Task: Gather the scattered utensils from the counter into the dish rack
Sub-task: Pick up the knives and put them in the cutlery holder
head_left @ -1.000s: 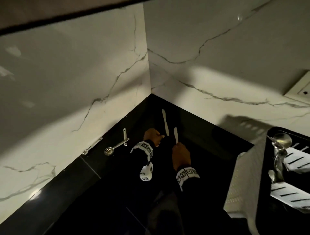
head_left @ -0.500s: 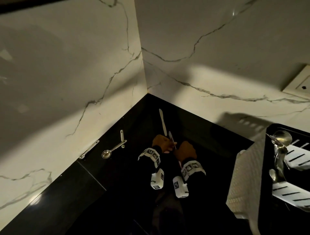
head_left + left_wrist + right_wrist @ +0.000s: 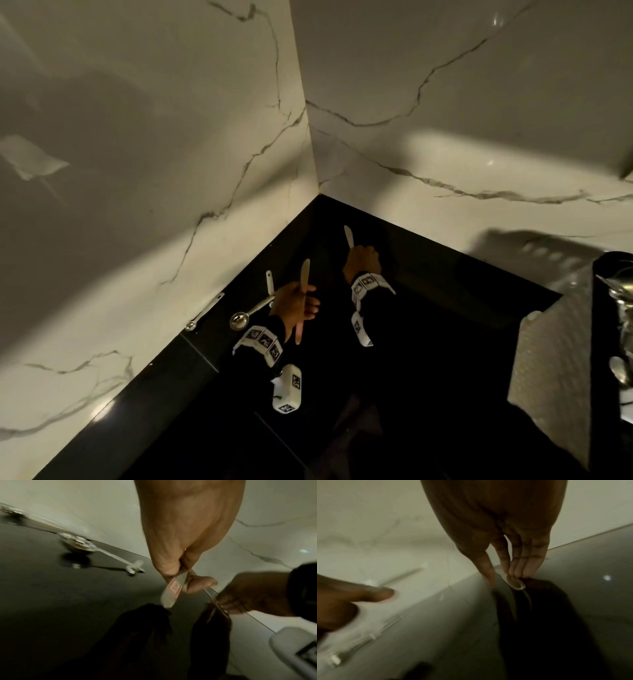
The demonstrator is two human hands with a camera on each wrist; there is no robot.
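On the black counter point(image 3: 445, 308), my left hand point(image 3: 303, 298) grips a short pale knife point(image 3: 305, 270) upright, blade up. In the left wrist view thumb and fingers point(image 3: 197, 582) pinch its flat handle, which bears a red sticker point(image 3: 174, 588). Farther back toward the corner, my right hand point(image 3: 363, 257) curls over a longer pale knife point(image 3: 348, 236) lying on the counter; its fingertips point(image 3: 513, 573) pinch the handle end point(image 3: 517, 586). The dish rack point(image 3: 555, 359) stands at the far right, apart from both hands.
A steel measuring spoon point(image 3: 238, 320) lies left of my left hand, a small white utensil point(image 3: 269, 281) beyond it. Another slim spoon point(image 3: 205, 311) lies along the marble wall point(image 3: 171, 171). Metal utensils point(image 3: 620, 294) stand in the rack.
The short knife passed from my right hand to my left, which moved left with it. My right hand reached back to the longer knife.
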